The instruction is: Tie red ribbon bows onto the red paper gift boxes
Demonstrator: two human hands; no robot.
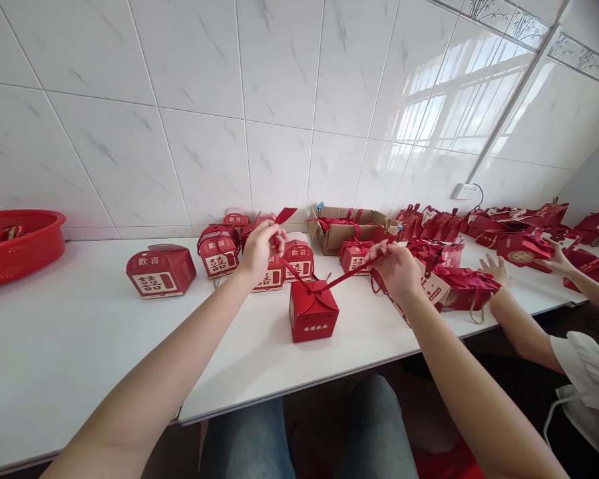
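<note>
A small red gift box (313, 316) with pale lettering on its front stands upright on the white table before me. Its top flaps fold together, and a red ribbon (347, 274) crosses over them. My left hand (263, 247) pinches one end of the ribbon, raised up and to the left of the box. The other end is pinched by my right hand (392, 266), up and to the right. Between my hands the two ribbon lengths spread in a V down to the box top.
A red gift box (160, 271) stands left, with several more behind my left hand. An open cardboard carton (329, 241) sits by the tiled wall. A red plastic basket (22, 249) is far left. At right, a co-worker's hands (496, 271) are among many red boxes.
</note>
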